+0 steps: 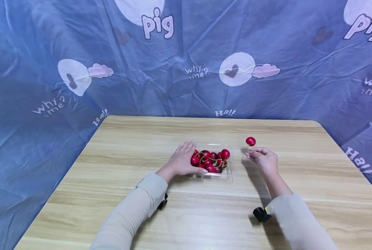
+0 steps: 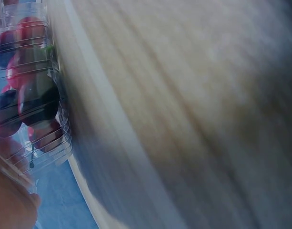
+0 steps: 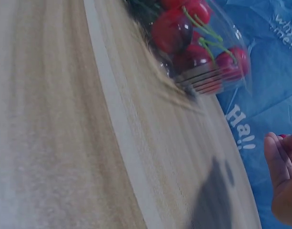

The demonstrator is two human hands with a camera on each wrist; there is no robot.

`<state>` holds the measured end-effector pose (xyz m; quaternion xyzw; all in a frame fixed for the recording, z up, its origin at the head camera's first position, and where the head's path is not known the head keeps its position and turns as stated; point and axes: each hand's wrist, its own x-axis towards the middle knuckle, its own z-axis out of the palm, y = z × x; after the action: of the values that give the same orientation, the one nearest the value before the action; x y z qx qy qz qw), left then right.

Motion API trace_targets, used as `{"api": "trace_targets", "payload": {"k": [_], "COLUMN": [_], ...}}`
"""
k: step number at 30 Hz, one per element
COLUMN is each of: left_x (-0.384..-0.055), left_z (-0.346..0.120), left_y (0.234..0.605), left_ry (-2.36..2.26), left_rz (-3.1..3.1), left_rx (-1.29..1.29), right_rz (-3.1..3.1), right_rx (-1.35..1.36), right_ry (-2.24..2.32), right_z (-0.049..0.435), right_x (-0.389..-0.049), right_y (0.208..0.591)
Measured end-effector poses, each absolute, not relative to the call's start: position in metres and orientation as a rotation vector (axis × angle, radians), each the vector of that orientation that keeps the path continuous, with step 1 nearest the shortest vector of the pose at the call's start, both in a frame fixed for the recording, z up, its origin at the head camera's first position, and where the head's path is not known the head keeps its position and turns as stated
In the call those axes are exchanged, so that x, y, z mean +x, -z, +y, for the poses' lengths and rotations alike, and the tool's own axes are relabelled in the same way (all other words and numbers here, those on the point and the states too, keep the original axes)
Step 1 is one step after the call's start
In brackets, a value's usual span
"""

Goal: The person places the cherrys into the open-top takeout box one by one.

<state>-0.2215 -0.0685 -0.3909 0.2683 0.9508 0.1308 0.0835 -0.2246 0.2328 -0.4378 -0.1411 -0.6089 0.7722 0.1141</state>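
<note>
A clear plastic box (image 1: 231,170) full of red cherries (image 1: 209,167) stands on the wooden table. My left hand (image 1: 183,160) rests against its left end with fingers extended, the thumb lying along the front rim. To the right of the box, my right hand (image 1: 265,160) pinches a single cherry (image 1: 250,141) by its stem, the fruit held up above the fingertips. The right wrist view shows the same box with dark and bright red cherries (image 3: 172,31) and green stems, apart from the right hand. In the left wrist view, part of the left hand (image 2: 12,202) touches the box.
The light wooden table (image 1: 126,146) extends around the box on every side. Behind it hangs a wrinkled blue cloth (image 1: 173,93) printed with words and clouds. A small black device (image 1: 261,214) is worn at the right wrist.
</note>
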Motion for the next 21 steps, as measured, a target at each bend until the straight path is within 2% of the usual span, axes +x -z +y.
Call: {"api": "trace_targets", "payload": {"k": [21], "left_x": [-0.222], "left_z": [-0.069], "left_y": [0.390], "left_ry": [-0.365], "left_rz": [2.835], "left_rx": [0.814], "right_rz": [-1.881], "right_rx": [0.167], "right_ry": [-2.448], "right_z": [0.229], "right_x": [-0.213], "right_y": [0.449]}}
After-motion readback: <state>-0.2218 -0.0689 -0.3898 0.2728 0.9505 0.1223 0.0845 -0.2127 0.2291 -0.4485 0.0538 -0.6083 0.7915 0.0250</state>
